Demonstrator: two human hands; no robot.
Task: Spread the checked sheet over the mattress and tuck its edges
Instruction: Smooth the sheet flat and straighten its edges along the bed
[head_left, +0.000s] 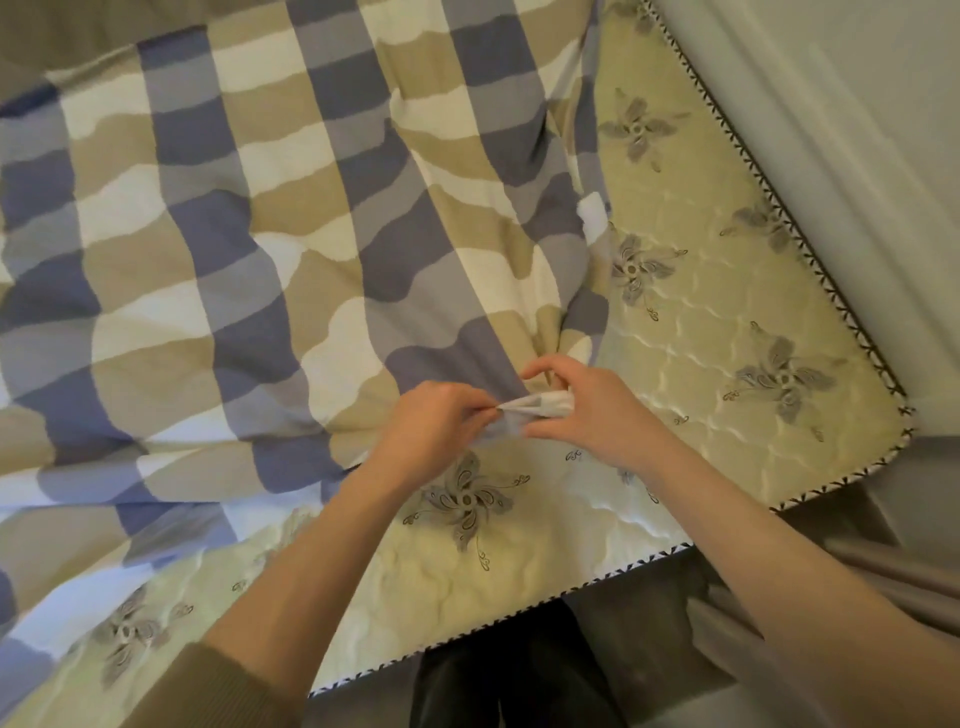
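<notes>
Both hands pinch one corner of the sheet (270, 249): left hand (434, 421) at 9 o'clock, right hand (582, 410) at 3 o'clock; sheet rumpled over mattress (691, 332); mattress bare toward 3 and 6 o'clock.

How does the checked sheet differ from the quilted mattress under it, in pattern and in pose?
The blue, tan and white checked sheet shows large squares; the yellow quilted mattress shows grey flower motifs. The sheet lies wrinkled, its corner pinched by the left hand and right hand; the mattress lies flat. Both are fabric.
</notes>
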